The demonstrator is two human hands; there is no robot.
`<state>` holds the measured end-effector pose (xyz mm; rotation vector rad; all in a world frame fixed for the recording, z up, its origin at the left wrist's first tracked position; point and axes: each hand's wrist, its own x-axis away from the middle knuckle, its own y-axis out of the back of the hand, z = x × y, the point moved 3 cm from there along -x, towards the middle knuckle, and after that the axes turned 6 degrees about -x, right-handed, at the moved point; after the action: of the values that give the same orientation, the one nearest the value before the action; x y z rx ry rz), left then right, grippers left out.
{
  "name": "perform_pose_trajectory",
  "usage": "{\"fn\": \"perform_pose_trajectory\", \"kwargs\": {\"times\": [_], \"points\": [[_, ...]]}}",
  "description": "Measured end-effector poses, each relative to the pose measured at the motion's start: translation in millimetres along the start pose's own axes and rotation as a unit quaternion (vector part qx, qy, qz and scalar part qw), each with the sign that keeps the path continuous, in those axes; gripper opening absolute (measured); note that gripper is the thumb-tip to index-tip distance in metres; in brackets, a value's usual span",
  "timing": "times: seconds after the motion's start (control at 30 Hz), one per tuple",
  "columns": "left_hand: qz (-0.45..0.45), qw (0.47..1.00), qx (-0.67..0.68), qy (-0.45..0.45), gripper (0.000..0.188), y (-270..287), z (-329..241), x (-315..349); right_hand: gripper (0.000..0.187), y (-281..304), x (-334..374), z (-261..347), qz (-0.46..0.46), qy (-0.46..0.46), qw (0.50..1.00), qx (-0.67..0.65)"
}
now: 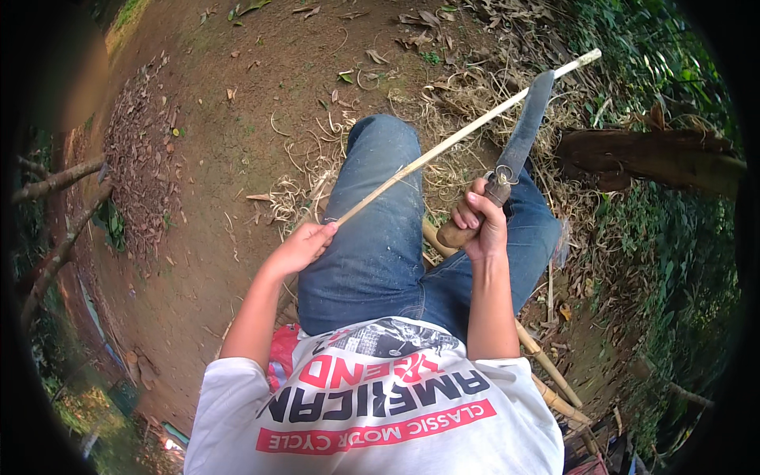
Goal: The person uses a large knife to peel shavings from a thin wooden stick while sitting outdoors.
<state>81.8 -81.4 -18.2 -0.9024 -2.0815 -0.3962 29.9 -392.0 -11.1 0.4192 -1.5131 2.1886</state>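
My left hand (305,248) pinches the near end of a long, thin, pale bamboo strip (455,138). The strip slants up to the right across my left knee, its far end beyond the blade. In my right hand (483,218) is a machete (524,127), with my fingers closed round its brown wooden handle. Its dark, broad blade points up and away to the right, and near its tip it overlaps the strip. Whether blade and strip touch there, I cannot tell. A curled shaving hangs where blade meets handle.
Curly shavings (297,198) and dry leaves litter the brown soil around my knees. A dark log (633,158) lies at the right, before green plants. Bamboo poles (550,368) lie by my right hip. Branches (59,237) stand at the far left.
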Motion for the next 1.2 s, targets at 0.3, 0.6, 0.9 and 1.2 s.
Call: {"fn": "perform_pose_trajectory", "kwargs": {"times": [0.3, 0.6, 0.9, 1.2], "points": [[-0.002, 0.999, 0.022, 0.033, 0.044, 4, 1, -4, 0.033, -17, 41, 28, 0.112, -0.031, 0.960, -0.255], [-0.020, 0.998, 0.036, 0.042, 0.045, 4, 0, 3, 0.035, -30, 134, 35, -0.075, -0.107, 0.985, -0.117], [-0.041, 0.999, 0.029, 0.016, 0.045, 4, 1, 1, 0.034, 32, 135, 0, -0.219, -0.238, 0.945, -0.051], [-0.022, 0.999, 0.018, 0.024, 0.045, 5, 5, 3, 0.034, -6, 158, -1, -0.116, -0.119, 0.962, 0.215]]}}
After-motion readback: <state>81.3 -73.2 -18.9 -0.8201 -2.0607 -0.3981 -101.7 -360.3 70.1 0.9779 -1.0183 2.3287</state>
